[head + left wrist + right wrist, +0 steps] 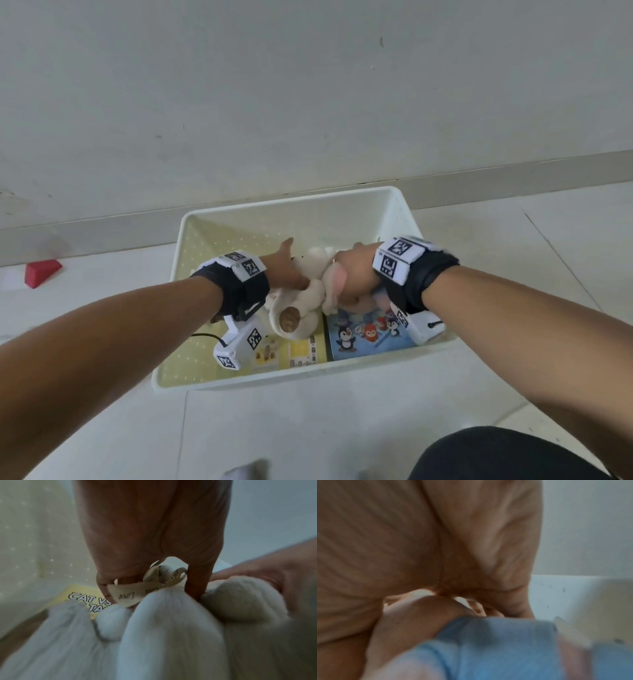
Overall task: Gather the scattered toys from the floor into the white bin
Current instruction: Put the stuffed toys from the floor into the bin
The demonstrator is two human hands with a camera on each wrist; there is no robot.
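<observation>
Head view: you have both hands inside the white perforated plastic bin (404, 219), lowering a cream-white plush toy with a ribbon at its neck (301, 301).
Step in hand: the placing step, as it looks; the plush is over the bin floor, above a yellow card-game box (301, 353) and beside a blue penguin-picture box (363, 332).
Left hand (287, 267): fingers curled into the plush at the printed ribbon (130, 595), gripping it.
Right hand (356, 270): closed around the plush's other side, near a pink-lined ear (339, 277).
Long axis: runs roughly from the far wall toward you, one foot with a tan sole (289, 318) pointing at the near rim; where the head faces, you cannot tell.
Next move: probably let go with both hands, lift clear of the rim, then reach left for the red wedge-shaped block (42, 272) on the floor tiles (308, 428).
</observation>
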